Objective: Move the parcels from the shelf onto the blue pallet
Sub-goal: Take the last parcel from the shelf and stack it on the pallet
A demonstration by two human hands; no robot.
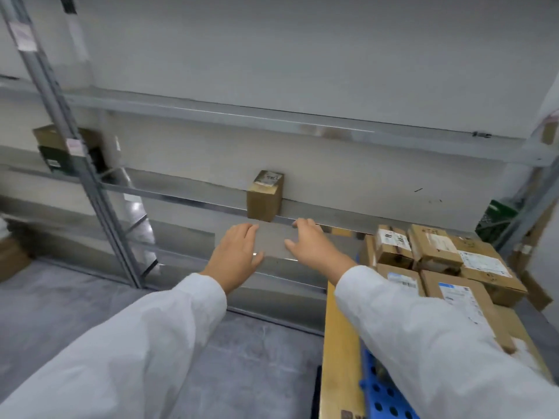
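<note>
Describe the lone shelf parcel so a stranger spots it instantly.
Find the grey wall shelf. Mid-shelf, just beyond left hand and right hand, stands a small brown carton. It is alone, white label on top; other parcels are stacked at right.

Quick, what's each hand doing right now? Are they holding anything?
Left hand: open, holding nothing.
Right hand: open, holding nothing.
</note>
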